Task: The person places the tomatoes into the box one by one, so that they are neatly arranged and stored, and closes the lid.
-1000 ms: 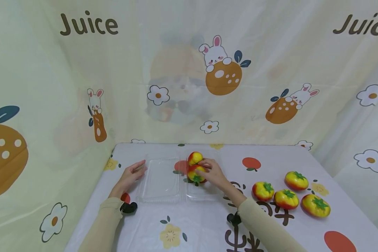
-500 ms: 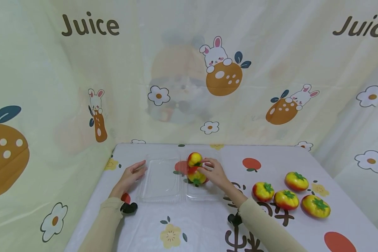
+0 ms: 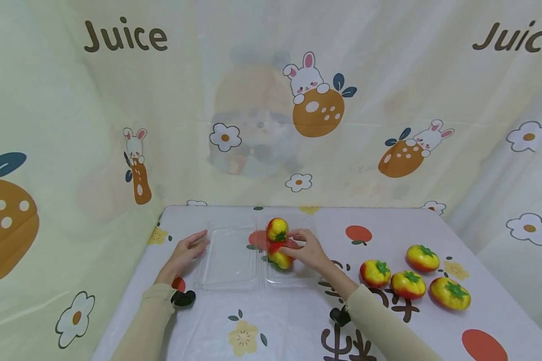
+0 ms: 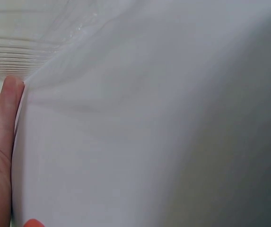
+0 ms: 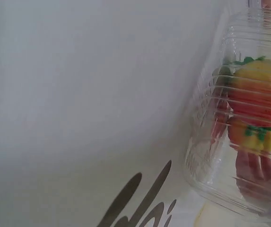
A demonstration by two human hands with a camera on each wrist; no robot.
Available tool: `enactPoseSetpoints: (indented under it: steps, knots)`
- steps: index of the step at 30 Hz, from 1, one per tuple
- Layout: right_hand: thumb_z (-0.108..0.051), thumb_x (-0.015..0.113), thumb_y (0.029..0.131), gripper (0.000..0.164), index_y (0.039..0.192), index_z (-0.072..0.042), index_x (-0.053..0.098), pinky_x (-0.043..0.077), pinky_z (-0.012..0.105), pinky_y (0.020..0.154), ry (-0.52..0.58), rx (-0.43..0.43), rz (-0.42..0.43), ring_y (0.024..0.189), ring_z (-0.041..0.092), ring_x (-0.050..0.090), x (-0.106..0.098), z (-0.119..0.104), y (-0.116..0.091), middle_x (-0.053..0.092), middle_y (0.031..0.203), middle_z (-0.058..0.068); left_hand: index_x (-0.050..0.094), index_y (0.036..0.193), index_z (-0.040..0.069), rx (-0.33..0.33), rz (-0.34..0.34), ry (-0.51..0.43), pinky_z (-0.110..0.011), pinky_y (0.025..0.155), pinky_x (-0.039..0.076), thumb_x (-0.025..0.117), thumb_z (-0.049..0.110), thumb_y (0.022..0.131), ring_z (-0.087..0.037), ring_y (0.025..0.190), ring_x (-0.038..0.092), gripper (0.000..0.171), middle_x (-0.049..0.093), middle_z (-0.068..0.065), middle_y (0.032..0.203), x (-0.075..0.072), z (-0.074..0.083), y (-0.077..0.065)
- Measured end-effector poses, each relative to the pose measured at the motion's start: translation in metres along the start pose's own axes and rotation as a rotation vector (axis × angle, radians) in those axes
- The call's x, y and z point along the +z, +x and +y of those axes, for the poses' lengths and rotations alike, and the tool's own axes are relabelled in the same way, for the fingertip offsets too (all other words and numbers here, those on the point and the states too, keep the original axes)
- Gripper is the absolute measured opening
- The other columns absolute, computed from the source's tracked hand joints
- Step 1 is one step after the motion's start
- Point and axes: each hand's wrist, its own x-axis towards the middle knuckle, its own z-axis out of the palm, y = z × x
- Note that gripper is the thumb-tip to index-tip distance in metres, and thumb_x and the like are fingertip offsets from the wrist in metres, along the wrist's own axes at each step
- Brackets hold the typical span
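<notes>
A clear plastic clamshell box (image 3: 230, 263) lies unfolded on the table. In its right half are two toy persimmons, yellow and red. The far persimmon (image 3: 276, 228) has its green calyx turned toward me; the near persimmon (image 3: 280, 259) shows no calyx in the head view. My right hand (image 3: 310, 250) reaches in from the right, its thumb and fingers bent over the near persimmon and close to the far one. At the box's left edge, my left hand (image 3: 182, 255) has its fingers extended; in the left wrist view, fingertips (image 4: 12, 85) touch the ribbed rim.
Several more toy persimmons (image 3: 408, 285) sit in a group to the right of my right forearm. A printed cloth (image 3: 293, 313) covers the table. Printed curtains (image 3: 262, 150) stand behind and at both sides.
My right hand has turned the two persimmons in the box: the far one's calyx came into view and the near one's went out of sight. My left hand has stayed put.
</notes>
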Motion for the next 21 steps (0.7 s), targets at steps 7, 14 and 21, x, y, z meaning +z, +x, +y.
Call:
enactPoseSetpoints:
  steps: [7, 14, 21]
  knots:
    - [-0.033, 0.087, 0.074, 0.049, 0.114, -0.01, 0.068, 0.054, 0.041, 0.089, -0.101, -0.005, -0.073, 0.111, 0.028, 0.054, 0.0001, -0.0013, -0.0037, 0.056, 0.118, 0.007, 0.04, 0.151, 0.012, -0.011, 0.006, -0.004, -0.044, 0.11, 0.039, 0.058, 0.025, 0.101, -0.03, 0.139, 0.04, 0.055, 0.032, -0.011, 0.158, 0.0001, 0.0013, -0.0006]
    - [-0.024, 0.086, 0.076, 0.044, 0.113, -0.007, 0.068, 0.053, 0.036, 0.085, -0.1, -0.051, -0.117, 0.099, 0.024, 0.056, -0.0009, 0.0007, -0.0016, 0.064, 0.108, 0.006, 0.038, 0.152, 0.011, -0.008, 0.006, -0.001, -0.046, 0.112, 0.036, 0.057, 0.024, 0.101, -0.031, 0.14, 0.038, 0.055, 0.031, -0.011, 0.159, 0.0, 0.0006, 0.0001]
    - [-0.014, 0.074, 0.085, 0.035, 0.116, 0.0, 0.066, 0.054, 0.037, 0.085, -0.058, -0.136, -0.111, 0.098, 0.028, 0.061, -0.0051, 0.0047, -0.0005, 0.067, 0.113, 0.014, 0.039, 0.152, 0.013, -0.009, 0.005, -0.004, -0.045, 0.112, 0.037, 0.058, 0.024, 0.101, -0.03, 0.14, 0.039, 0.055, 0.032, -0.01, 0.159, -0.0009, -0.0007, 0.0008]
